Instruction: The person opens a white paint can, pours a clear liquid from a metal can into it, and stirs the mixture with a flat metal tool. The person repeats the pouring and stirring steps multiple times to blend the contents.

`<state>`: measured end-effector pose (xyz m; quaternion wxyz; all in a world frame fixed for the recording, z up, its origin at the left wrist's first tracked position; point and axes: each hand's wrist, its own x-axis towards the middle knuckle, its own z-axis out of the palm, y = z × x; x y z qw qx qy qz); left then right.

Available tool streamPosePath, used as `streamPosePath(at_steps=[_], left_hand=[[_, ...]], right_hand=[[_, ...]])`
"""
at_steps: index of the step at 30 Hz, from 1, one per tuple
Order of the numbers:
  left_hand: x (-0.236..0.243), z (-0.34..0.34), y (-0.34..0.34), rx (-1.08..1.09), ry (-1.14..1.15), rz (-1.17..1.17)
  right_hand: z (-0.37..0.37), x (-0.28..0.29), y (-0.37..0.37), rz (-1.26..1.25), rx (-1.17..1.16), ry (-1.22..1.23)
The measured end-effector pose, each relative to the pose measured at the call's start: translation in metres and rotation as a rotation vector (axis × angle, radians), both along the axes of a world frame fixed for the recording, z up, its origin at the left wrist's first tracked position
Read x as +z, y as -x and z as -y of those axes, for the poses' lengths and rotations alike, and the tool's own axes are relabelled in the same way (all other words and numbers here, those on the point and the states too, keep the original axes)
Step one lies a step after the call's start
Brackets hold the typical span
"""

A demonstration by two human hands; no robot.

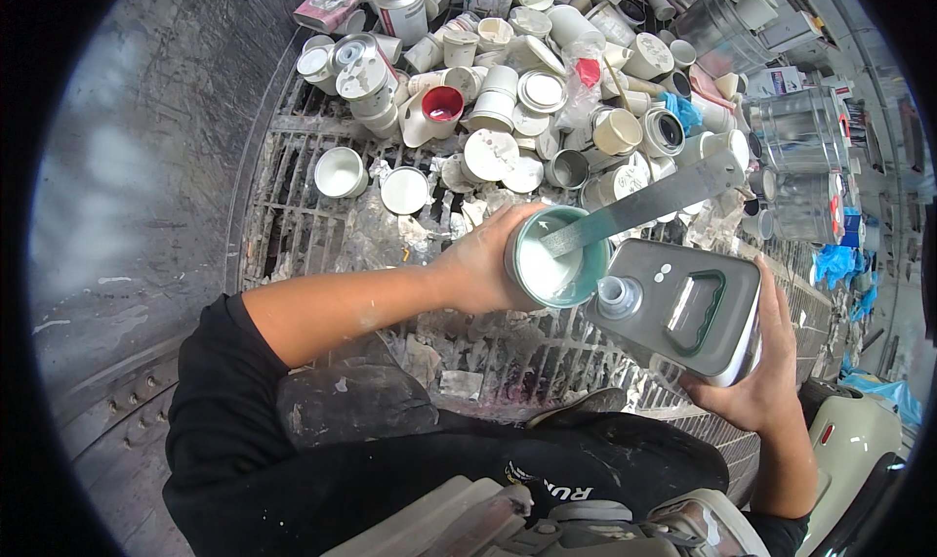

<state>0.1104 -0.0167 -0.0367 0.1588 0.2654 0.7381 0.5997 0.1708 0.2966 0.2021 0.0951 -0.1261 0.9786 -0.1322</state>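
Observation:
My left hand (pixel 488 264) is wrapped round a green-rimmed cup (pixel 520 254) with whitish liquid inside. A flat metal stirring stick (pixel 664 198) leans in the cup, its far end sticking out to the upper right. On the right, my right hand (pixel 747 391) grips a rectangular metal can (pixel 644 334) by its side and lower edge. The can has a folding handle on top and a clear uncapped spout (pixel 617 296), which is close beside the cup's rim. Whether liquid is flowing from the spout cannot be made out.
A metal grating (pixel 303 166) smeared with dried paint lies below. Beyond my hands is a heap of used cups, lids and cans, with a white cup (pixel 341 173) and a red-lined cup (pixel 442 105). Large metal tins (pixel 798 132) stand at right; a dark wall (pixel 146 166) curves along the left.

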Motion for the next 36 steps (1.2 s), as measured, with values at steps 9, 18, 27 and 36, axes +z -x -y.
streamPosePath(at_steps=[9, 18, 27, 36], left_hand=[[0.001, -0.002, 0.000, 0.012, 0.004, -0.017], [0.000, -0.003, 0.001, 0.002, 0.015, -0.022], [0.002, -0.004, 0.001, -0.005, -0.016, 0.003], [-0.001, -0.004, 0.001, 0.008, 0.002, -0.004]], right_hand=[[0.004, 0.006, 0.001, 0.014, -0.005, -0.064], [0.000, -0.001, -0.002, -0.022, -0.001, -0.058], [0.006, 0.008, -0.002, 0.117, -0.131, -0.039], [-0.013, -0.019, -0.010, 0.031, -0.060, 0.067]])
